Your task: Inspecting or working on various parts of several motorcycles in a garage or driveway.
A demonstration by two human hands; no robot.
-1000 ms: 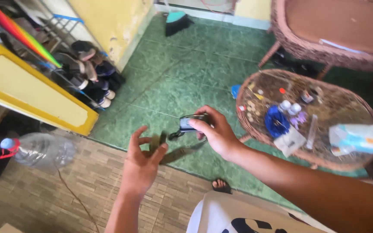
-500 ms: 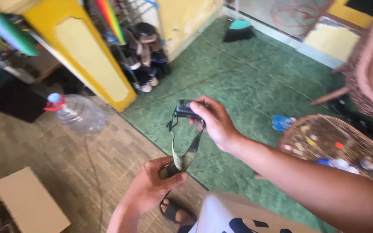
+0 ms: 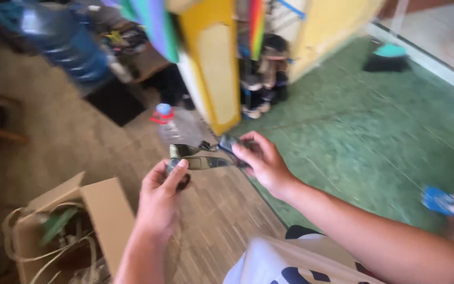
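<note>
My right hand (image 3: 261, 160) pinches the dark body of a small watch-like device (image 3: 229, 144) between thumb and fingers. Its olive-green strap (image 3: 195, 156) runs left from the device. My left hand (image 3: 161, 194) holds the free end of that strap with thumb and fingertips. Both hands hover at mid-frame, above the brown wood-pattern floor. The picture is motion-blurred, so the device's details are unclear.
An open cardboard box (image 3: 109, 210) with cords and a green item sits at lower left. A clear plastic bottle (image 3: 177, 123) lies on the floor ahead. Behind stand a yellow panel (image 3: 211, 73), shoes (image 3: 261, 84), a large blue water jug (image 3: 64, 42) and green flooring (image 3: 374, 121).
The view has swung left: the wicker basket table left the frame and the cardboard box came in. The strap now stretches level between my hands instead of hanging down.
</note>
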